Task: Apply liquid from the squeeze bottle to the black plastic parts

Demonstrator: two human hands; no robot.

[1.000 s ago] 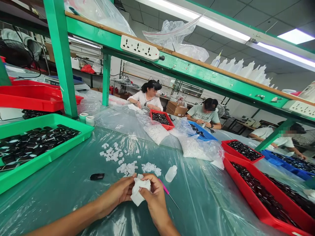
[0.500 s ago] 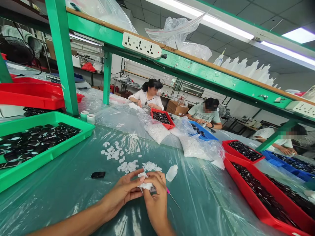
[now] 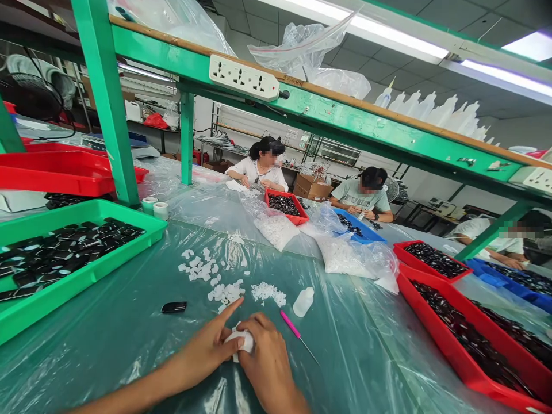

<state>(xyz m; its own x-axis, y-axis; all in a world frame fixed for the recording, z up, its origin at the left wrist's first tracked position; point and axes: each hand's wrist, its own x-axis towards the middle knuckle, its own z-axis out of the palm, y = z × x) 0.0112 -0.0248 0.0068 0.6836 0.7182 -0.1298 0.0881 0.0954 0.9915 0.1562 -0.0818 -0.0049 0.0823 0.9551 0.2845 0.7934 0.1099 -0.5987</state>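
That white wad (image 3: 247, 341) looks light, soft and easily squashed, best pinched lightly by its sides. The left hand (image 3: 199, 351) and right hand (image 3: 271, 357) meet clamped on it, over the surface (image 3: 353, 356) towards its near edge, a pink-handled tool (image 3: 290, 324) nearby.

Both hands (image 3: 235, 351) gripping white cloth (image 3: 242, 340) above green table (image 3: 345, 351).

Here we go: L hand (image 3: 209, 347), lower ctr of frame, bare, slim fingers; L forearm (image 3: 149, 382) bare too, down to btm edge. R hand (image 3: 268, 353), just R of ctr btm, also bare, wrist incl.
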